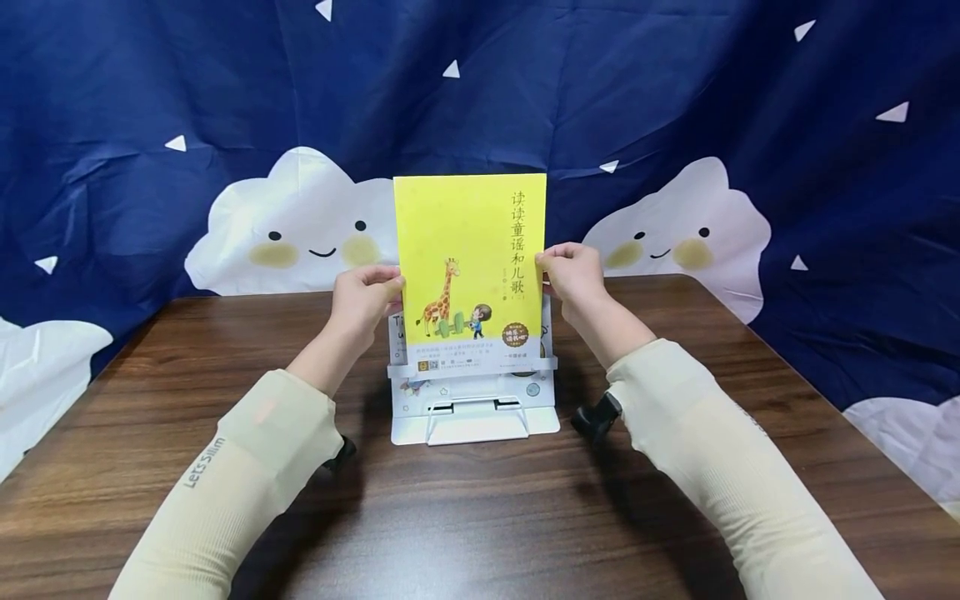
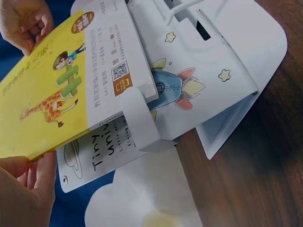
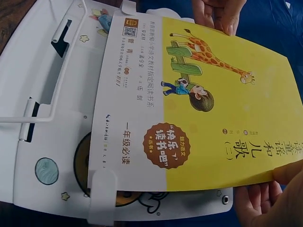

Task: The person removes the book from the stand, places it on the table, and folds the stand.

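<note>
A yellow book [image 1: 465,225] with a giraffe and a child on its cover stands upright against a white book stand [image 1: 480,389]. My left hand [image 1: 360,304] pinches the book's left edge between thumb and fingers. On the opposite edge, my right hand [image 1: 581,279] pinches it slightly higher up. The stand bears cartoon prints, including a rocket, and its upper part is mostly hidden behind the book. In the left wrist view a white side clip [image 2: 139,118] overlaps the book's lower corner. Another clip [image 3: 102,196] lies at the other lower corner in the right wrist view.
The stand rests on a dark brown wooden table [image 1: 480,517], with a white wire support [image 1: 477,437] at its front. Behind the table hangs a dark blue curtain [image 1: 480,100] printed with white clouds and triangles. Black wrist devices [image 1: 597,417] show below the cream sleeves.
</note>
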{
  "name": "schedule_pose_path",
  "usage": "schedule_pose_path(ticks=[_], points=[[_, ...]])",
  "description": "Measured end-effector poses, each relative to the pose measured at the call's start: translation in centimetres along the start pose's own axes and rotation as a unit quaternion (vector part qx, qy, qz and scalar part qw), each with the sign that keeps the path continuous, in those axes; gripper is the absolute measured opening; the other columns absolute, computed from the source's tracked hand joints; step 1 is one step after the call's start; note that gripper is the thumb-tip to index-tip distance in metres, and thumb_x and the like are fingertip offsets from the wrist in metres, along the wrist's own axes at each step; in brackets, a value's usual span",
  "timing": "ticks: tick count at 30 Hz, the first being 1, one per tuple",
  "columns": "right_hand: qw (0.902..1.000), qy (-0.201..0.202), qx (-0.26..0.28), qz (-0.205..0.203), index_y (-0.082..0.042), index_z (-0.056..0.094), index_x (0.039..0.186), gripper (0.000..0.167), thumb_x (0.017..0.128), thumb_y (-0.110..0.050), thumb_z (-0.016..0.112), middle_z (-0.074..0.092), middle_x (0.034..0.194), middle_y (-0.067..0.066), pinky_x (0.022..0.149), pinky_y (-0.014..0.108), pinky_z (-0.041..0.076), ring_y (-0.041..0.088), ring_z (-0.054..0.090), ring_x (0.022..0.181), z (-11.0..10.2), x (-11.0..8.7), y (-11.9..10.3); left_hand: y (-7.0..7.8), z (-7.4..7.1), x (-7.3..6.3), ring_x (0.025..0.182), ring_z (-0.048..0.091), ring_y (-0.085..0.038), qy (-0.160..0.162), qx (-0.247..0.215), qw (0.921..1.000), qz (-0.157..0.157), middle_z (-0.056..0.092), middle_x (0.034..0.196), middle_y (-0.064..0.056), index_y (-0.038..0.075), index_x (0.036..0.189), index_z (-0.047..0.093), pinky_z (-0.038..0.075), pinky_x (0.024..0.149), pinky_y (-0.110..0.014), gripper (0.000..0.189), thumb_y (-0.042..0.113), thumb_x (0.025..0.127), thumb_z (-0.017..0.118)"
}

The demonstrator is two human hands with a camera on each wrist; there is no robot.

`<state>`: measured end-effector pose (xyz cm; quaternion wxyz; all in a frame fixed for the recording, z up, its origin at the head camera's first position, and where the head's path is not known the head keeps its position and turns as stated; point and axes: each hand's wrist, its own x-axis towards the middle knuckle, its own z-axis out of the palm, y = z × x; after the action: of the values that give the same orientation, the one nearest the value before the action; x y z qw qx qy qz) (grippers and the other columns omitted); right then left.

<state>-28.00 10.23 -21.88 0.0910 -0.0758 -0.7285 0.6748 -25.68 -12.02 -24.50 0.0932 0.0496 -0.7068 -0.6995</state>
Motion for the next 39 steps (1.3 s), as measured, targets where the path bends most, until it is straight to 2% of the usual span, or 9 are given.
schedule_pose_path(ticks=[10, 17, 25, 33, 39], points=[[0.9999, 0.006, 0.000, -0.014, 0.000, 0.051, 0.078, 0.005, 0.083, -0.002, 0.052, 0.049, 0.082, 0.009, 0.069, 0.033, 0.047, 0.017, 0.051, 0.069, -0.1, 0.1, -1.2, 1.1, 0.1, 0.1, 0.079, 0.055, -0.020, 0.010, -0.006, 0.9999, 0.001, 0.051, 0.095, -0.012, -0.007, 0.101, 0.056, 0.047, 0.073, -0.029, 0.019, 0.002, 0.084, 0.053], [0.9996, 0.006, -0.014, -0.022, -0.001, 0.051, 0.077, 0.006, 0.083, -0.003, 0.053, 0.049, 0.080, 0.009, 0.065, 0.029, 0.045, 0.016, 0.050, 0.066, -0.7, 0.4, -2.4, 1.8, 0.6, 0.3, 0.080, 0.055, -0.021, 0.012, -0.009, 0.9998, 0.014, 0.052, 0.097, -0.012, -0.005, 0.099, 0.058, 0.048, 0.070, -0.026, 0.018, 0.002, 0.084, 0.054], [0.9991, 0.010, -0.036, -0.020, -0.002, 0.052, 0.080, 0.006, 0.084, -0.007, 0.053, 0.050, 0.089, 0.008, 0.068, 0.027, 0.045, 0.017, 0.050, 0.075, -1.7, 0.5, -3.7, 2.7, 1.4, 0.3, 0.074, 0.056, -0.019, 0.008, -0.035, 0.9992, 0.016, 0.054, 0.095, -0.013, -0.005, 0.099, 0.059, 0.048, 0.069, -0.026, 0.018, 0.002, 0.083, 0.055], [0.9988, 0.010, -0.047, -0.007, -0.001, 0.054, 0.089, 0.010, 0.085, -0.009, 0.053, 0.049, 0.096, 0.010, 0.070, 0.028, 0.045, 0.017, 0.050, 0.079, -3.1, 0.8, -3.7, 3.2, 2.6, 0.2, 0.069, 0.058, -0.019, -0.003, -0.066, 0.9973, -0.031, 0.059, 0.090, -0.012, -0.001, 0.093, 0.062, 0.049, 0.068, -0.028, 0.014, 0.003, 0.081, 0.058], [0.9975, 0.021, -0.067, 0.010, -0.002, 0.053, 0.091, 0.011, 0.085, -0.012, 0.054, 0.048, 0.098, 0.008, 0.068, 0.024, 0.045, 0.016, 0.048, 0.080, -4.8, 1.3, -3.6, 2.9, 4.2, 0.2, 0.066, 0.059, -0.018, -0.018, -0.089, 0.9940, -0.061, 0.060, 0.086, -0.012, 0.000, 0.091, 0.062, 0.049, 0.065, -0.027, 0.011, 0.002, 0.080, 0.059]])
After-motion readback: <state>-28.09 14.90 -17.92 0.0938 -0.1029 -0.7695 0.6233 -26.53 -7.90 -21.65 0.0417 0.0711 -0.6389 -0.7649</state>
